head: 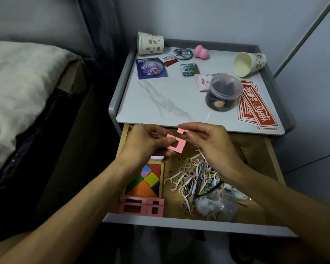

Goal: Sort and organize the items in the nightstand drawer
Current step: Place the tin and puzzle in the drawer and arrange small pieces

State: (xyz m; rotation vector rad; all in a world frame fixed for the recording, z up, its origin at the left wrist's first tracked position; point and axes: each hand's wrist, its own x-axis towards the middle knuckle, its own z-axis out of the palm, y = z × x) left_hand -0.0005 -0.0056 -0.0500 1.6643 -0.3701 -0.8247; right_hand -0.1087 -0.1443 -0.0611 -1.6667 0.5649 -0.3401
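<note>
Holding two pink pieces above the far edge of the open drawer, both hands meet at the centre of the view. The left hand grips a pink square frame between curled fingers and thumb. The right hand pinches a small pink piece just beside the frame's far corner; whether the two pieces touch cannot be told.

Inside the drawer, a coloured tangram tray lies at the left, with a stack of pink frames at its near end. A loose heap of floss picks and hair ties fills the middle, and a clear plastic bag lies at the heap's near side.

On the nightstand top, a lidded clear jar stands upright, touching red stickers on its right. Two paper cups lie tipped at the far corners.
</note>
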